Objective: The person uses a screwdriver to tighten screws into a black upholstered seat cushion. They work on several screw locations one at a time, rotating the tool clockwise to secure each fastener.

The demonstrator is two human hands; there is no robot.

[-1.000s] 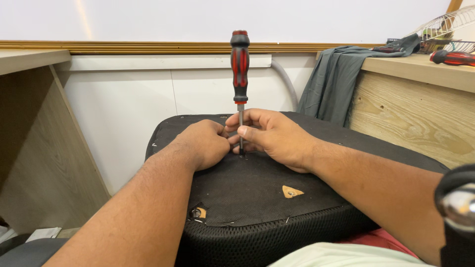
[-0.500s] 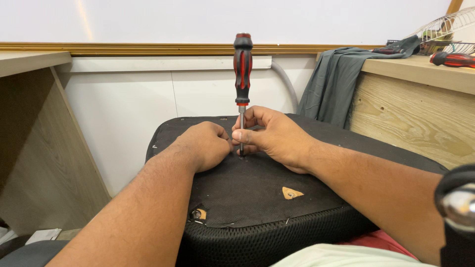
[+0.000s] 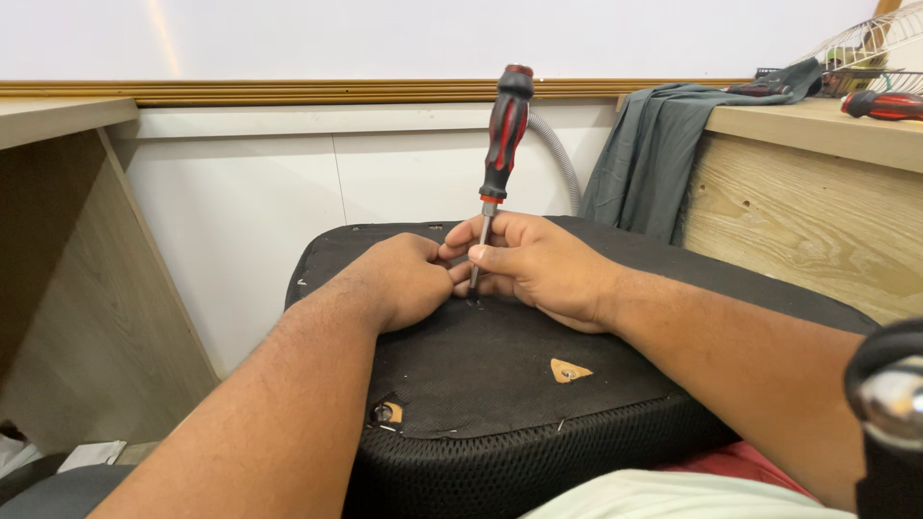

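A red-and-black screwdriver stands nearly upright, tilted slightly right, its tip on the underside of a black chair seat. My right hand pinches the metal shaft low down between thumb and fingers. My left hand is curled on the seat fabric right beside the tip, touching my right hand. Two holes in the fabric show bare wood, one with a screw near the middle and one at the front left. What lies under the tip is hidden by my fingers.
A wooden desk stands on the right with a grey cloth draped over its edge, another red-handled tool and a wire basket on top. A wooden panel is at left. A chrome chair part is bottom right.
The screwdriver handle has leaned a little to the right. Both hands stay at the shaft's base with only small finger shifts.
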